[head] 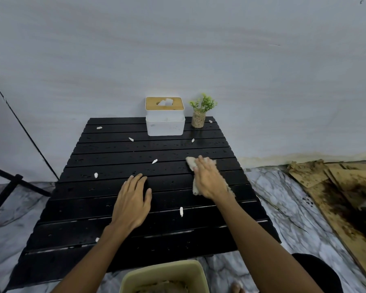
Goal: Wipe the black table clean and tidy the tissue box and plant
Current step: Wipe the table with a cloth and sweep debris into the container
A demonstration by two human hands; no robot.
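Observation:
A black slatted table (106, 210) fills the middle of the view, wet with droplets. Several small white paper scraps (181, 211) lie scattered over it. At its far edge stands a white tissue box (165, 123) with a wooden lid, and to its right a small green plant (200, 115) in a pebble-filled glass. My right hand (207, 178) lies flat on a beige cloth (195, 188), pressing it onto the right half of the table. My left hand (132, 204) rests palm down on the table's middle, fingers spread, holding nothing.
A beige bin (163, 275) sits on the floor at the table's near edge. Stained wooden boards (336, 197) lie on the marble floor to the right. A black metal frame (11, 187) stands at the left. A grey wall rises behind the table.

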